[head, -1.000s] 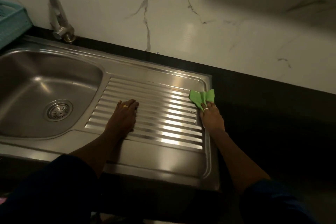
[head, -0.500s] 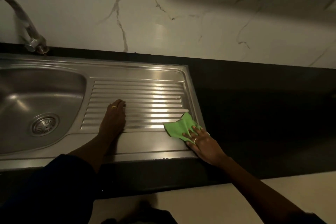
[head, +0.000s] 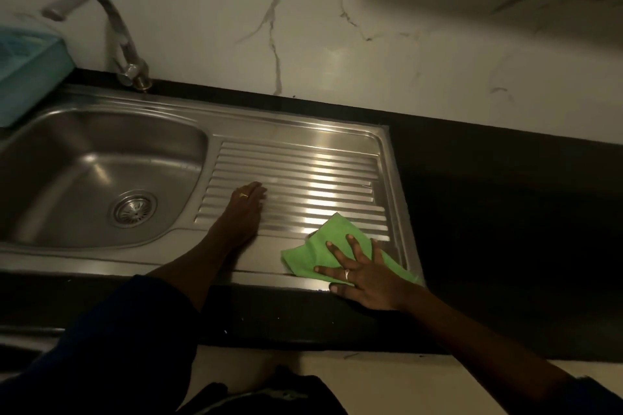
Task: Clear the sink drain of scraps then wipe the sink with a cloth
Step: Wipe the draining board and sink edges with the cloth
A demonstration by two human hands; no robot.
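A steel sink (head: 101, 131) has a round drain strainer (head: 134, 208) in its basin and a ribbed drainboard (head: 303, 178) to the right. A green cloth (head: 323, 246) lies flat on the drainboard's front right corner. My right hand (head: 364, 274) presses on it with fingers spread straight. My left hand (head: 244, 209) rests flat on the ribs near the basin and holds nothing. No scraps show on the strainer.
A curved tap (head: 118, 40) stands behind the basin. A blue plastic basket (head: 27, 71) sits at the far left. Black countertop (head: 505, 212) stretches right of the sink, with a marble wall (head: 337, 27) behind. Pale floor shows below the counter edge.
My right hand has drawn the cloth from the drainboard's far right corner down to its front right corner and spread flat on it. My left hand has stayed put.
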